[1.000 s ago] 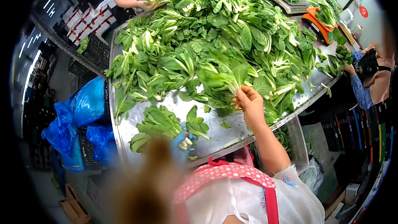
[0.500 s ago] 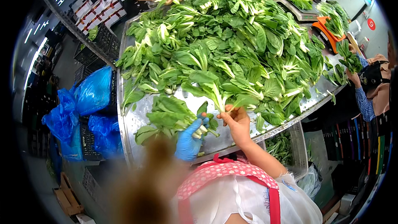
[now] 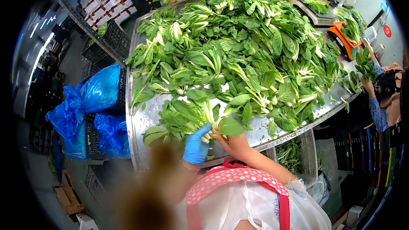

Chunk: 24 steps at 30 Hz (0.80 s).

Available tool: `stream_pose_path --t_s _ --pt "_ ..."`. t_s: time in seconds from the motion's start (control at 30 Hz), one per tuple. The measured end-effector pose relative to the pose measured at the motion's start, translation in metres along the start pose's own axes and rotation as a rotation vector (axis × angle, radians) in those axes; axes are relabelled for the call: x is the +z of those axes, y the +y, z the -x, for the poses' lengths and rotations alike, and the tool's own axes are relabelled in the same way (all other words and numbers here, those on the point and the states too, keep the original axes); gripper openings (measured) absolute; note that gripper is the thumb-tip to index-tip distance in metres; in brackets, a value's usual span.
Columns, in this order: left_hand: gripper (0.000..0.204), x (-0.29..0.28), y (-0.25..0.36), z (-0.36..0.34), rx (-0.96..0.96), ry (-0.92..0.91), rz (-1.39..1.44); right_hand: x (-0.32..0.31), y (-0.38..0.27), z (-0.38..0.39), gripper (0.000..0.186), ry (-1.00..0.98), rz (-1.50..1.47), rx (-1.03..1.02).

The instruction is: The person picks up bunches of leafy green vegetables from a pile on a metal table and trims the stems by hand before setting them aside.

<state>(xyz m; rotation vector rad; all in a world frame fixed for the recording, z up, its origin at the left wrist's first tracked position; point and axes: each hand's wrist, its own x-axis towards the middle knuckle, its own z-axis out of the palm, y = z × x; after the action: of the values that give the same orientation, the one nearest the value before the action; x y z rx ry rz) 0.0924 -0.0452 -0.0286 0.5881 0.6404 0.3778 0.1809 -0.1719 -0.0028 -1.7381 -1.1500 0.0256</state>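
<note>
In my blue-gloved left hand is a bunch of bok choy, its pale stem ends pointing toward me and its leaves spread away to the left over the table. My bare right hand is closed right beside it, against the bunch's stems. The fingers there grip a bok choy plant with a broad green leaf; leaves partly cover the fingertips. Just beyond both hands, a large heap of loose bok choy covers most of the metal table.
Blue plastic bags rest on crates to the left. A grey crate of greens stands under the table's right front edge. Orange scales sit at the far right. Co-workers handle greens across the table and at the right. A brown blur hides the lower left.
My right hand has drawn its bok choy off the heap's edge, moving left and nearer to me, to meet the bunch in my left hand. The left hand stays nearly in place.
</note>
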Motion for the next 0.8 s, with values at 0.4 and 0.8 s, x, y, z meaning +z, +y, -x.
stream_pose_path --t_s 0.4,0.8 --pt "0.027 -0.003 0.030 -0.003 0.061 0.100 0.146 0.004 -0.004 0.011 0.015 -0.147 -0.289 -0.086" --pt "0.026 0.004 0.034 0.019 0.224 0.059 -0.220 0.020 0.008 -0.026 0.026 -0.204 -0.603 0.604"
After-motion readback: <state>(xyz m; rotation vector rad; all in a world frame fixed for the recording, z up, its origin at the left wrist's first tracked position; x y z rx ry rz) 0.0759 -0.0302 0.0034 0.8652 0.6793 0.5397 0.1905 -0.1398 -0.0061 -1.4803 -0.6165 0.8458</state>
